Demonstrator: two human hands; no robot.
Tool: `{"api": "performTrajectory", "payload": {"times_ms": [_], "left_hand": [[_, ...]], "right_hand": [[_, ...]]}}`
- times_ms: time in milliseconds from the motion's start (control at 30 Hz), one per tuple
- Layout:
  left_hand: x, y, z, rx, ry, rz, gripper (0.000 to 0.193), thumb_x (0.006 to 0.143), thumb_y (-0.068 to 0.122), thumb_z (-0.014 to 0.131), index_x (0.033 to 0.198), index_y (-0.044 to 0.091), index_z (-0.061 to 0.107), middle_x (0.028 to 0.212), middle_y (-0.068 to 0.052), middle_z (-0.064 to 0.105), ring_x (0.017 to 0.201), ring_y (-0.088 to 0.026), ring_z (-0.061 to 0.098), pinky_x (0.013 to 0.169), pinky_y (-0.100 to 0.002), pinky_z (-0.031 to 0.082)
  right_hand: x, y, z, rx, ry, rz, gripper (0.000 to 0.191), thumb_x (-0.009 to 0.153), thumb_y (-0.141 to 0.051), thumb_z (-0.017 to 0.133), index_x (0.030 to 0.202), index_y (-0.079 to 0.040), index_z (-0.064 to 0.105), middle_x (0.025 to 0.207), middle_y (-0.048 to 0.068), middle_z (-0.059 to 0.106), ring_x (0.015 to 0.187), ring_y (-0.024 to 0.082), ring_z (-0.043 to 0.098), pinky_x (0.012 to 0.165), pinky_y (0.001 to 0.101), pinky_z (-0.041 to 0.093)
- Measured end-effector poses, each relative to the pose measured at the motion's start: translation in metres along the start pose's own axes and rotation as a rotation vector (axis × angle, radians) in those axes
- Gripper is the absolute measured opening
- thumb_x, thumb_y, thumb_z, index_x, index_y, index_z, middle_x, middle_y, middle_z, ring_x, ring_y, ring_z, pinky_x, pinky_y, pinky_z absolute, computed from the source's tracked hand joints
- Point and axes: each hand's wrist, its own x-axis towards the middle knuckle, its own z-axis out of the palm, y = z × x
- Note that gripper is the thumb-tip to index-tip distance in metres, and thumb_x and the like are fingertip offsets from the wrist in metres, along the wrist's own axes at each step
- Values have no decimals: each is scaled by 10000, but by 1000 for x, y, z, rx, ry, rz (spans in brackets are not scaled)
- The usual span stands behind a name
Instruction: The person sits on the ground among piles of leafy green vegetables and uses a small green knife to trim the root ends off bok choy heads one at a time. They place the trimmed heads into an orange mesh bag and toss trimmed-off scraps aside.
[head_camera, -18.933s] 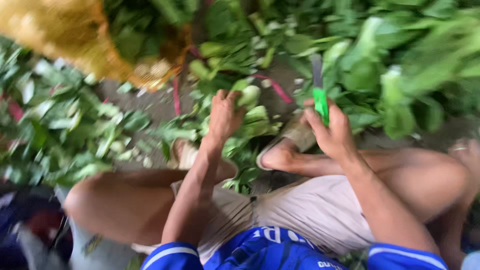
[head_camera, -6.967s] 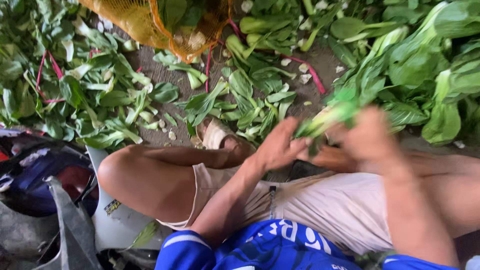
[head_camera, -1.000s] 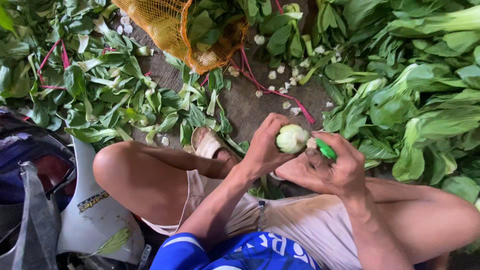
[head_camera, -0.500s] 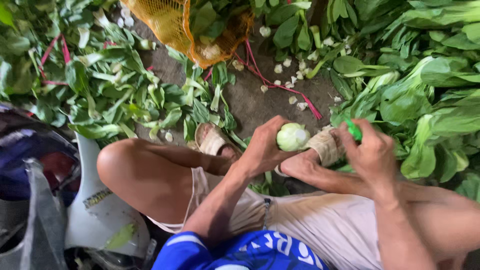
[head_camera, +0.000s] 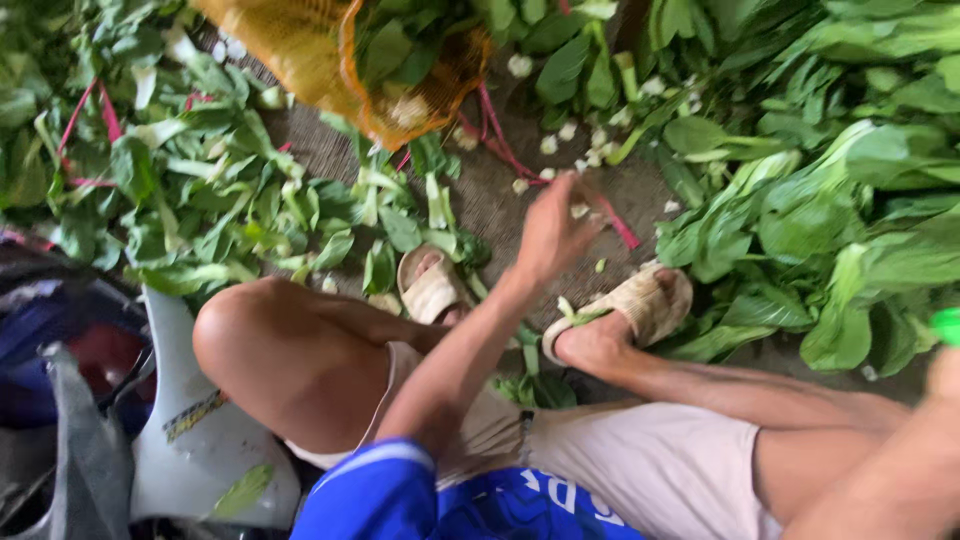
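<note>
Right hand (head_camera: 945, 372) cut off (edge).

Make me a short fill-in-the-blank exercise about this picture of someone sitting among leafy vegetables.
1. The left hand reaches out over the ground with its fingers ____.
2. The mesh sack at the top is ____ in colour.
3. The tool handle by the right hand at the right edge is ____.
4. On each foot the person wears a woven ____.

Missing words: open; orange; green; sandal
</note>
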Motion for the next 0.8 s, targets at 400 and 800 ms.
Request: {"api": "performTrajectory", "payload": {"times_ms": [400,800], "left_hand": [[197,-70,31,157,39,-234,400,809,380,736,936,2,759,826,-207,761,802,-336,764,715,-460,590],[-69,35,-1,544,-31,339,724,736,297,816,1408,96,636,1206,-108,629,1164,-301,596,1070,-433,408]], "right_hand": [[6,23,82,-249,-288,360,395,1028,-149,656,1370,37,586,965,102,706,578,53,472,514,228,381],[-5,51,136,-253,-558,-121,525,857,-213,942,1214,10,630,1135,96,688,1000,190,659,884,340,570]]}}
